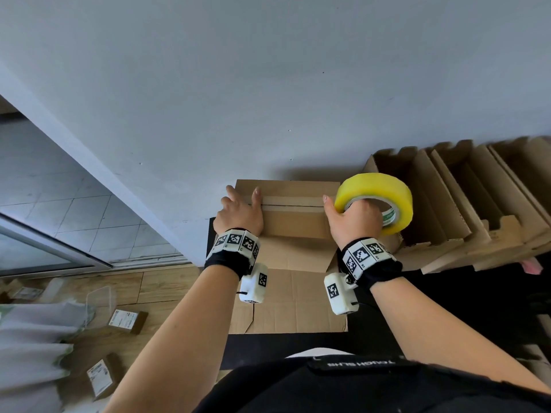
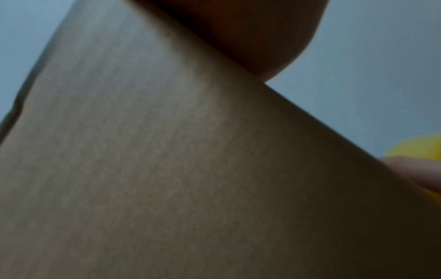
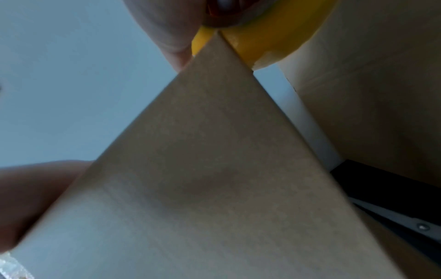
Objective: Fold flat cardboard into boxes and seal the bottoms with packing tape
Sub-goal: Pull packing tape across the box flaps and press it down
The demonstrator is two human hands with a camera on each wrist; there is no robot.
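Nearest the person, flat cardboard sheets lie on the black tabletop, their creases and cut flaps showing. Just beyond them stands the folded box, bottom side up, set against the grey wall. A strip of tape runs along the seam between its two closed flaps.

The left hand rests on the box's left end — fingers straight, spread flat over the edge beside the start of the strip, gripping nothing. The left wrist view shows only a cardboard face close up and the underside of that hand.

The right hand sits at the box's right end, fingers hooked through the core of the yellow tape roll and holding it — thumb extended toward the seam.

To the right, a row of finished open boxes leans along the wall. On the wooden floor at left lie small labelled packages.
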